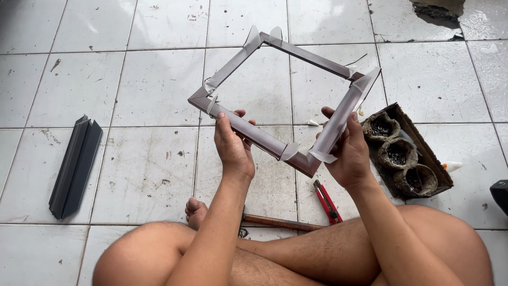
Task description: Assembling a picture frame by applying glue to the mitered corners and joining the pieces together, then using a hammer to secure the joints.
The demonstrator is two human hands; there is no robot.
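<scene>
I sit cross-legged on the tiled floor with both forearms reaching forward and up from my knees. My left hand is closed around the near-left bar of the one square frame, thumb on the inner side and fingers wrapped behind the bar. My right hand grips the near-right bar, fingers curled over its outer edge, close to the corner that points down between my hands. The frame is held off the floor, tilted, its four grey bars taped at the corners with pale tape. Below my right wrist lies one pair of red-handled pliers and, beside it toward my legs, one rusty rod. Just right of my right hand sits one cardboard tray holding three dark cups. Far to the left of my left hand lies one dark grey profile piece.
</scene>
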